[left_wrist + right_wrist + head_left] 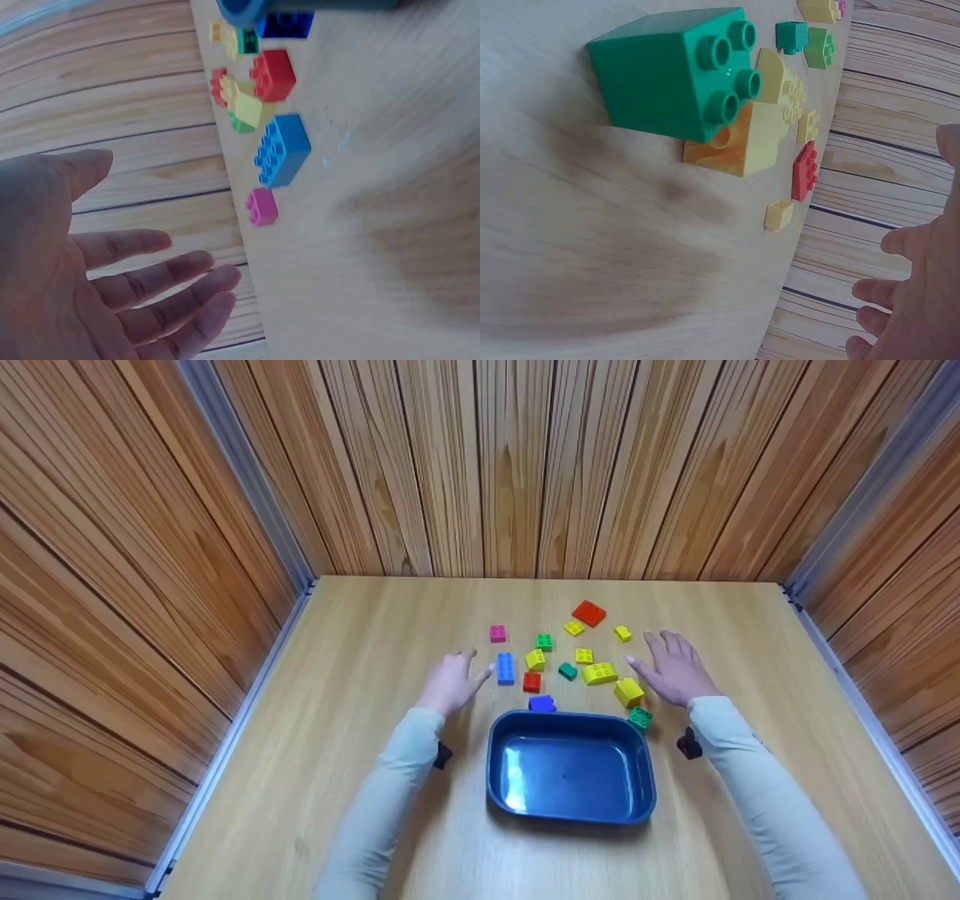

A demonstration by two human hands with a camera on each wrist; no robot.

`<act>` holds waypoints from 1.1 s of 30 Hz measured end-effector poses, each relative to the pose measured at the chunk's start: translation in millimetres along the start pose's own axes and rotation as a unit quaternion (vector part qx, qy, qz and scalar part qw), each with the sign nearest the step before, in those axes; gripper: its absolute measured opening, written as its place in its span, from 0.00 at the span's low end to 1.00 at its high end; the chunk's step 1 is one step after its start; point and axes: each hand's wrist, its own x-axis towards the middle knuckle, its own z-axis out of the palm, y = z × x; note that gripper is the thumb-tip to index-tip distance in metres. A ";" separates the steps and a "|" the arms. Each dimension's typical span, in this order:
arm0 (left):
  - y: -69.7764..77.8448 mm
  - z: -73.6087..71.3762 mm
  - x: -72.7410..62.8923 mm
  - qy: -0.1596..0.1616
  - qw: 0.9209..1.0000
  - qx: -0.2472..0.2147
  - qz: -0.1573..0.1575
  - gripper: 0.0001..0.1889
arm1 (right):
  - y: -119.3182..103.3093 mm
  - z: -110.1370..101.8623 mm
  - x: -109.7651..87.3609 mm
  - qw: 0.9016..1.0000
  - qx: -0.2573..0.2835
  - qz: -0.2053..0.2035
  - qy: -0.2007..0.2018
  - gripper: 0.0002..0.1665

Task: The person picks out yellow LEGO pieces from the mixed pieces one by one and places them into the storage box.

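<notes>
My left hand [450,681] hovers with loosely spread fingers just left of a long blue brick [505,669]; nothing is in it. A pink brick [497,634] lies beyond its fingertips, also seen small in the left wrist view. My right hand [679,671], fingers extended and empty, is right of a yellow brick [629,692] and a green brick [640,718]. Between the hands lie a red brick [532,682], a yellow arched brick [599,673], a dark green piece [568,671] and several other bricks. The right wrist view shows the green brick [667,75] close up, studs sideways.
A dark blue tray [570,819] stands in front of the bricks, between the forearms. A purple-blue brick [541,703] is right at its back rim. Farther back lies a flat red brick [589,613]. Wooden walls [510,472] enclose the table [360,622] at the back and sides.
</notes>
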 end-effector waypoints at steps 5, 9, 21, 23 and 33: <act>1.9 7.4 -16.1 -0.028 0.999 -0.023 -0.017 0.34 | 1.8 -0.8 -0.5 1.000 -0.004 0.002 0.002 0.57; 4.0 18.2 -28.2 -0.063 0.997 -0.046 -0.025 0.36 | 2.2 0.1 -0.6 1.000 -0.002 0.000 0.003 0.56; -0.6 42.4 -62.6 -0.109 0.989 -0.086 -0.052 0.38 | 3.0 1.5 0.8 1.000 -0.004 -0.012 0.006 0.52; -1.4 45.0 -68.2 -0.104 0.989 -0.094 -0.055 0.39 | 3.7 2.3 1.1 1.000 -0.005 -0.013 0.005 0.52; 3.0 58.9 -86.6 -0.070 0.988 -0.110 -0.081 0.37 | 3.0 4.5 3.3 1.000 -0.006 -0.008 0.003 0.51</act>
